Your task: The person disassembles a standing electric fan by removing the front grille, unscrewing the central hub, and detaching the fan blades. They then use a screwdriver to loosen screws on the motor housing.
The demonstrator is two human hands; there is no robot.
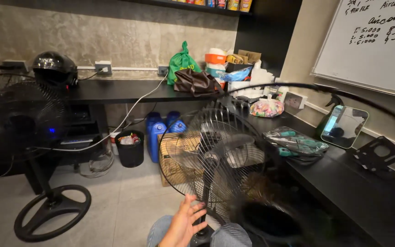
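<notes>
Black wire fan guard (206, 160) stands at our twelve o'clock; our left hand (182, 222), fingers spread and holding nothing, touches its lower rim, steadying. Next needs a firm grasp.

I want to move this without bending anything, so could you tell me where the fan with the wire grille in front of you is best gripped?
Grip the fan by the dark neck below the grille, where the left hand already rests, coming from the near side. The grille wires are thin and curved, so they would likely flex, while the neck looks solid. The right hand is not in view.
</notes>
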